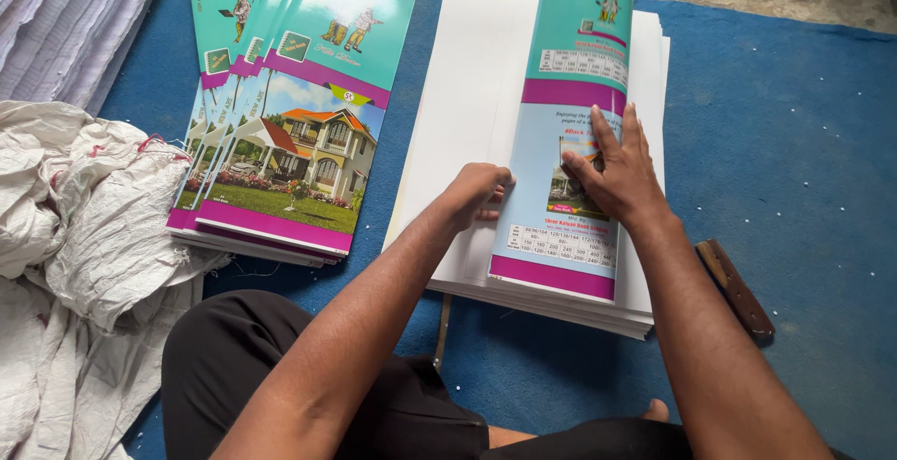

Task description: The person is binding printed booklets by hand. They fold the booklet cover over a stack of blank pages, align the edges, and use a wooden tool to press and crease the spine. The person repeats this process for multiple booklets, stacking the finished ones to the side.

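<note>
A printed cover sheet (570, 133), teal above and pale blue below with magenta bands, lies folded over on a stack of white sheets (467, 96) on the blue floor mat (794, 142). The right hand (617, 175) presses flat on it, fingers spread; the left hand (478, 194) is curled, its grip pressed together at the sheet's left fold. This looks like the creasing step, and the next move would call for firm, even pressure along the fold. Finished covers (290, 105) lie fanned to the left, beside a white woven sack (84, 217); a wooden stick (735, 287) lies at right.
</note>
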